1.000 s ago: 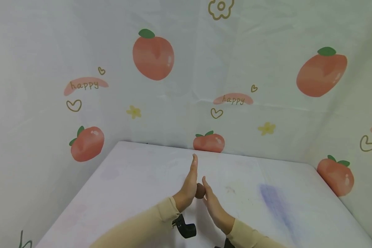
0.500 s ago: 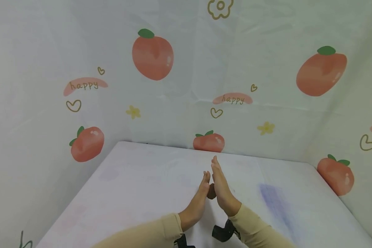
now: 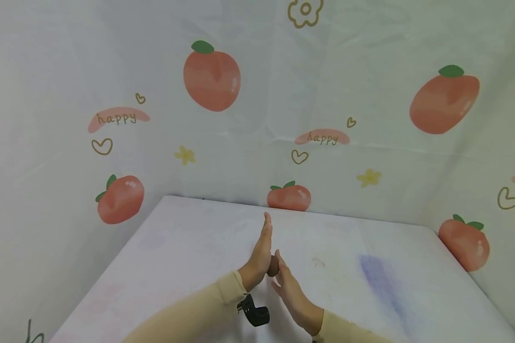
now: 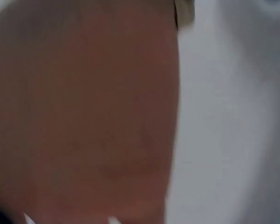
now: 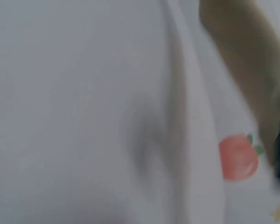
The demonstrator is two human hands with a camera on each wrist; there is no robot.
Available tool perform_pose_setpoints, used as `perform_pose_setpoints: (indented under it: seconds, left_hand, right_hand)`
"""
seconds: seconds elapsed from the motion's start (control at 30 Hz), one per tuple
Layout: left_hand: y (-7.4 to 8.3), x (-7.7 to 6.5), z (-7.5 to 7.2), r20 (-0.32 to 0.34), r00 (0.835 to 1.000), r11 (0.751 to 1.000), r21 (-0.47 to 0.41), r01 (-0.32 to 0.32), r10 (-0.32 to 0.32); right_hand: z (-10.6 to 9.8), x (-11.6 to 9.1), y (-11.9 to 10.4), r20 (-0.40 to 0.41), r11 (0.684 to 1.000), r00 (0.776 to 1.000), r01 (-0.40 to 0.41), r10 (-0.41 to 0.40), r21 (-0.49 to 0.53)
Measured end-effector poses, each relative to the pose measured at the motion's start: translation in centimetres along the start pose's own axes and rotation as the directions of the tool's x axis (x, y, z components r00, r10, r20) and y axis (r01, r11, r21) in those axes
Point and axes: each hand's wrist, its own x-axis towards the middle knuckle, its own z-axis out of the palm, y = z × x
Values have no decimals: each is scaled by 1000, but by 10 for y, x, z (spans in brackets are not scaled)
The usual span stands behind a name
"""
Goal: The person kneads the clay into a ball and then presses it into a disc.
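Note:
Between the two palms in the head view sits a small brown ball (image 3: 273, 266), smooth and dark, like modelling clay. My left hand (image 3: 259, 255) stands upright on its left side, fingers straight and reaching farther forward. On the other side, my right hand (image 3: 293, 293) touches the ball with extended fingers, its palm nearer to me. Both hands press the ball from opposite sides above the table. Blurred skin (image 4: 98, 116) fills most of the left wrist view. The right wrist view shows a beige sleeve (image 5: 247, 56) but not the ball.
Beneath the hands lies a white tabletop (image 3: 189, 238) with a blue-purple smudge (image 3: 382, 286) on the right. A white curtain (image 3: 257, 62) printed with red fruit surrounds it. A black wrist device (image 3: 256, 314) hangs under the left wrist.
The hands slid past each other: the right hand was farther forward half a second ago, and now the left is. The ball went right, then back left between the palms.

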Motion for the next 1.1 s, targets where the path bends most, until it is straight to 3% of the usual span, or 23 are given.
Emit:
perform_pose_setpoints:
  seconds: [0.1, 0.27, 0.4, 0.57, 0.77, 0.93, 1.1]
  left_hand:
    - [-12, 2, -1, -19, 997, 996, 44, 74, -73]
    - [-28, -8, 9, 29, 993, 990, 75, 115, -118]
    - [-26, -22, 22, 115, 991, 996, 66, 56, -64]
    - [-15, -33, 31, 183, 982, 999, 0, -38, 37]
    - [1, -22, 22, 76, 995, 998, -44, -54, 57]
    - [4, -9, 11, -19, 999, 997, -71, 28, -29]
    - [-8, -3, 6, -57, 991, 992, -28, 123, -124]
  right_hand:
    - [4, -7, -13, 29, 999, 999, 20, -21, 28]
    - [-5, -4, -40, -40, 993, 992, 116, -116, -4]
    - [-20, 11, -54, -112, 991, 986, 119, -125, -61]
    - [-36, 32, -49, -167, 991, 979, 103, -116, -85]
    - [-30, 34, -21, -106, 994, 992, 60, -70, -92]
    - [-13, 17, -11, -10, 996, 998, 57, -58, -63]
    - [-2, 0, -21, 39, 991, 991, 130, -129, -36]
